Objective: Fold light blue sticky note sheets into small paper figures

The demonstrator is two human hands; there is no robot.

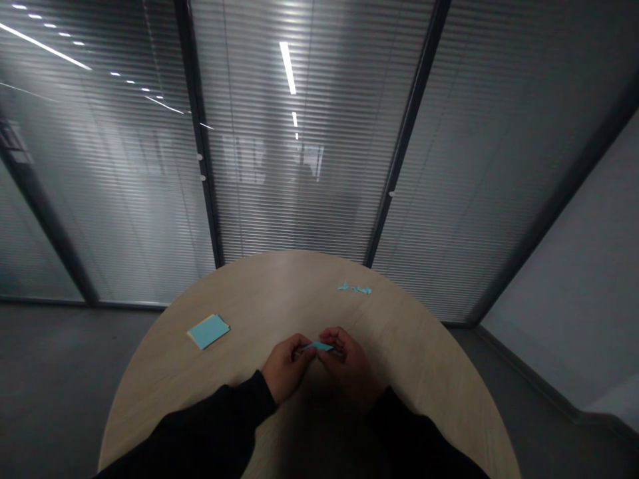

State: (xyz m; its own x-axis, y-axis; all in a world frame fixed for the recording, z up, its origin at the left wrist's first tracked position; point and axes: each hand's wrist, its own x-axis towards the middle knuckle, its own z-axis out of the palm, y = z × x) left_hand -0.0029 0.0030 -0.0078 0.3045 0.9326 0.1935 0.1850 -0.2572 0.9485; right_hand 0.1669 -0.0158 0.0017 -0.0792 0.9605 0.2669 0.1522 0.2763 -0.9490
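Between my two hands is a small piece of blue paper [319, 346], which looks folded and is partly covered by the fingers. My left hand [286, 368] pinches its left side between thumb and fingers. On the right side, my right hand [349, 366] grips the same paper with curled fingers. Both hands are close together over the near middle of the table. To the left lies a stack of blue paper sheets [210, 331] with a yellowish edge showing beneath. Small blue paper scraps [355, 289] lie in a thin row farther back, right of the hands.
The round wooden table [284, 286] has its curved far edge close to a glass partition with blinds [299, 219]. Dark frame posts [407, 126] divide the glass. A pale wall [574, 299] stands at the right, above grey floor [44, 372].
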